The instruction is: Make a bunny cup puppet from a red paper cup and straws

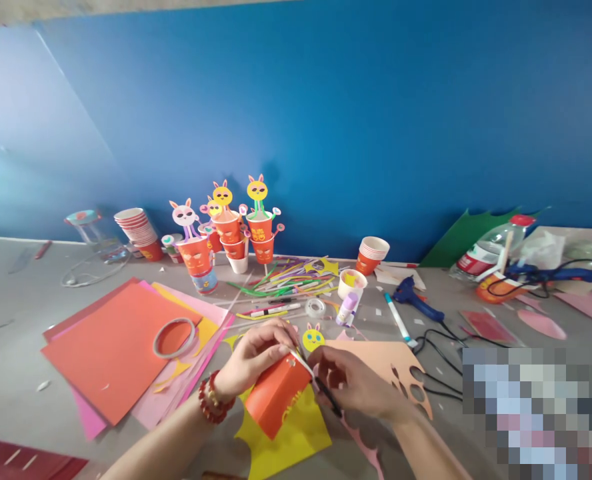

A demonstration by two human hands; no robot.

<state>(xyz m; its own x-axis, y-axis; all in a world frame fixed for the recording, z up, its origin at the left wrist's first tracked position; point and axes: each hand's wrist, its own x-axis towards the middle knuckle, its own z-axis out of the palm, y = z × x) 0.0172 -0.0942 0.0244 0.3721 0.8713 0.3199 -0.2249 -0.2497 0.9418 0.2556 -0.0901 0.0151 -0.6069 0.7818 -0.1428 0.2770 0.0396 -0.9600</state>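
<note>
The left hand is closed over the upper end of an orange-red paper cup, thumb and fingers wrapped round its rim. The cup lies tilted on its side, just above a bright yellow paper sheet at the near edge of the grey table. The right hand is pinched shut on a thin dark tool, its fingertips meeting a narrow white strip that runs across to the left fingers at the cup's rim. Whether the strip is already stuck down cannot be told. The step appears to be laying this strip against the cup wall. Doing it well calls for a light left grip, so the soft paper wall does not buckle, and for the strip to be taut and straight before it is pressed on. A small yellow rabbit-face cut-out and a peach card with cut-out holes lie just beyond the hands, clear of the work.
</note>
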